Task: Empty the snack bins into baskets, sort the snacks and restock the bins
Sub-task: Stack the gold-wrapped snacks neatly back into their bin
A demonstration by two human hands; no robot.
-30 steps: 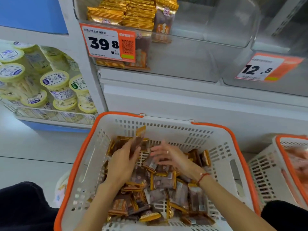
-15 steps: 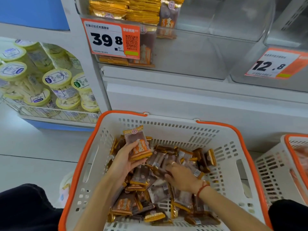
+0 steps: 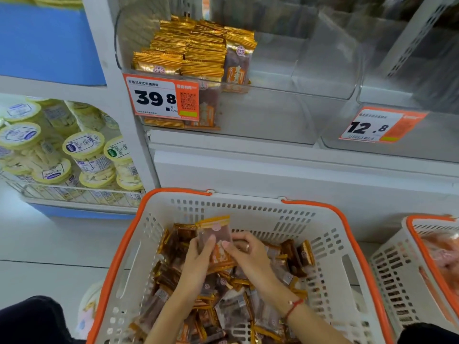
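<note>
Snack packets stand upright above the basket, pinched between left hand and right hand.

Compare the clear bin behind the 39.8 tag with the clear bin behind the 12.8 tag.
The bin behind the 39.8 tag holds neat stacks of gold-edged snack packets at its left end; the bin behind the 12.8 tag shows no packets. The first sits left, above the basket; the second sits right and is cut by the frame edge. Both are clear plastic with orange-and-white price tags.
</note>
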